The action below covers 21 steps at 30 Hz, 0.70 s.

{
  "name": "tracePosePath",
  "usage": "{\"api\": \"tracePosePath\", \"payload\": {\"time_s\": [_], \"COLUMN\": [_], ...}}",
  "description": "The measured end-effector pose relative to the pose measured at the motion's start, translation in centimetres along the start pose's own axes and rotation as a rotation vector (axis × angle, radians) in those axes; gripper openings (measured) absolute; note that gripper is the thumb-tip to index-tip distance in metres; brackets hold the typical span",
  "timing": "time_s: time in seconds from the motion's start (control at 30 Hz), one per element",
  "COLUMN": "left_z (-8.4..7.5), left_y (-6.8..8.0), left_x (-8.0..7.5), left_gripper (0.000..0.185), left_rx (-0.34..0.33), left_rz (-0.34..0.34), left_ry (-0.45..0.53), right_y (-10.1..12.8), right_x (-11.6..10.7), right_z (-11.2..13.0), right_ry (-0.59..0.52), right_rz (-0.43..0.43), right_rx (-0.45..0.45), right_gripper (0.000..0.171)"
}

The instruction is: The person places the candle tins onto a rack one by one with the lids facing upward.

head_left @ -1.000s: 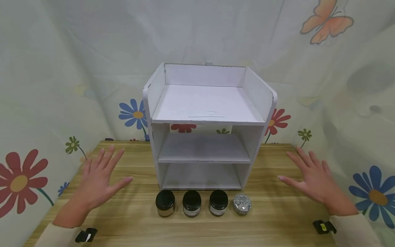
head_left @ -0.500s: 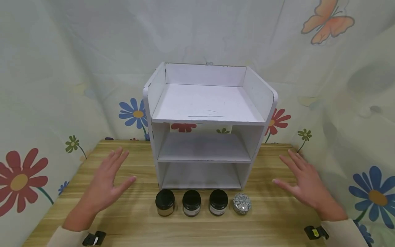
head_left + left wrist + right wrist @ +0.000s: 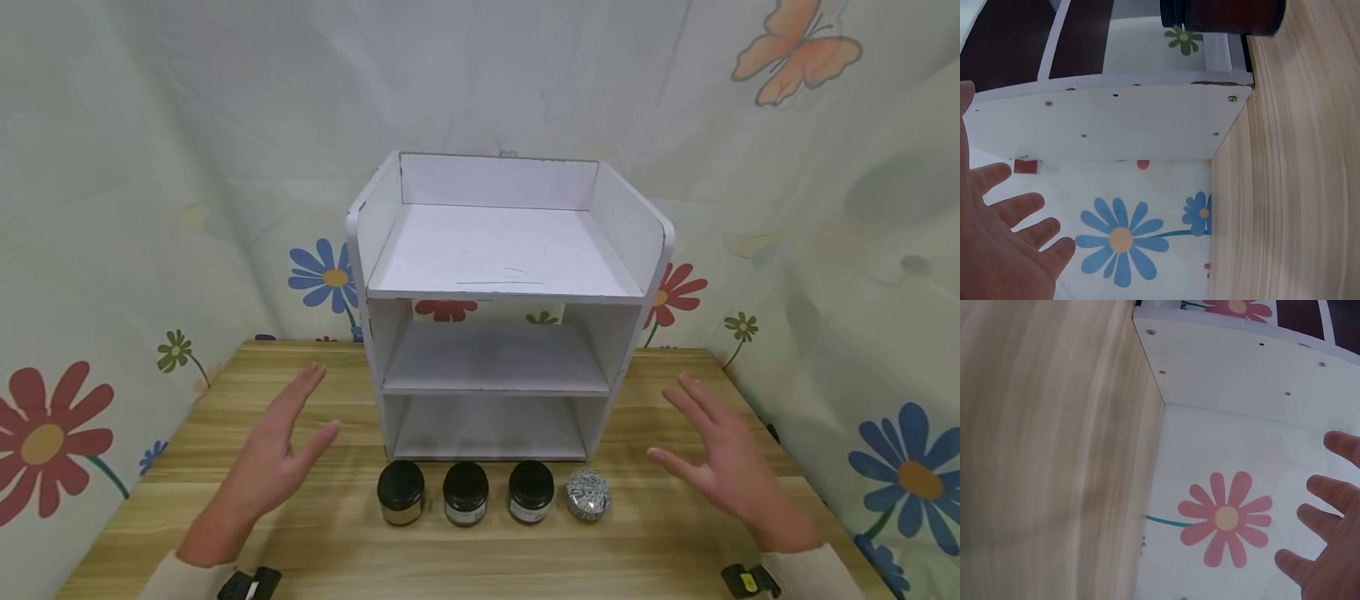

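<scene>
Four small jars (image 3: pixel 466 493) stand in a row near the table's (image 3: pixel 660 550) front edge, before the white shelf unit (image 3: pixel 495 308); our left hand (image 3: pixel 277 458) and right hand (image 3: pixel 723 467), flat-fingered and empty, have drawn inward toward them.

Light wooden table (image 3: pixel 675 542). Pale cloth (image 3: pixel 150 125) behind and at both sides, printed with flowers. Red flower (image 3: pixel 45 442) far left, blue flower (image 3: pixel 326 277) left of centre, small green flower (image 3: pixel 741 327) right. Orange butterfly (image 3: pixel 795 54) top right.
</scene>
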State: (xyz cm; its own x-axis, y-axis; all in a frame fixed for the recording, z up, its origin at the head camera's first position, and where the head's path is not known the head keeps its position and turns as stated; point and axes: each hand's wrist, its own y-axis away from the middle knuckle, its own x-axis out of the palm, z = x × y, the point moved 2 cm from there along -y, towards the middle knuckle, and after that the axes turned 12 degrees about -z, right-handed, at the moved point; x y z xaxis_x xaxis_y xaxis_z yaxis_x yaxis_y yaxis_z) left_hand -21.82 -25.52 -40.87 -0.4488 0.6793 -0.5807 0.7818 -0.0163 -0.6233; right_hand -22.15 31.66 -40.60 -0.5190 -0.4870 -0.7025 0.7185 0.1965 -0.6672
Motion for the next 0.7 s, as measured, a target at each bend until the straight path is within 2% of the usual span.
{"api": "tracePosePath", "payload": {"time_s": [0.2,0.47,0.7], "left_z": [-0.6,-1.3,-1.9], "left_y": [0.0,-0.2,-0.4], "left_x": [0.3,0.8,1.2], "left_gripper": [0.072,0.065,0.060], "left_rx": [-0.007,-0.010,-0.070], "left_rz": [-0.047,-0.149,-0.161], "left_ry": [0.045,0.143,0.199], "right_y": [0.6,1.2,1.8], "right_x": [0.5,1.2,2.2], "right_z": [0.6,1.2,1.2], "right_ry": [-0.037,-0.097,-0.181], "right_rz": [-0.032,-0.118,-0.158], "right_rx": [0.014,-0.003,-0.006], "right_gripper": [0.083,0.072,0.068]}}
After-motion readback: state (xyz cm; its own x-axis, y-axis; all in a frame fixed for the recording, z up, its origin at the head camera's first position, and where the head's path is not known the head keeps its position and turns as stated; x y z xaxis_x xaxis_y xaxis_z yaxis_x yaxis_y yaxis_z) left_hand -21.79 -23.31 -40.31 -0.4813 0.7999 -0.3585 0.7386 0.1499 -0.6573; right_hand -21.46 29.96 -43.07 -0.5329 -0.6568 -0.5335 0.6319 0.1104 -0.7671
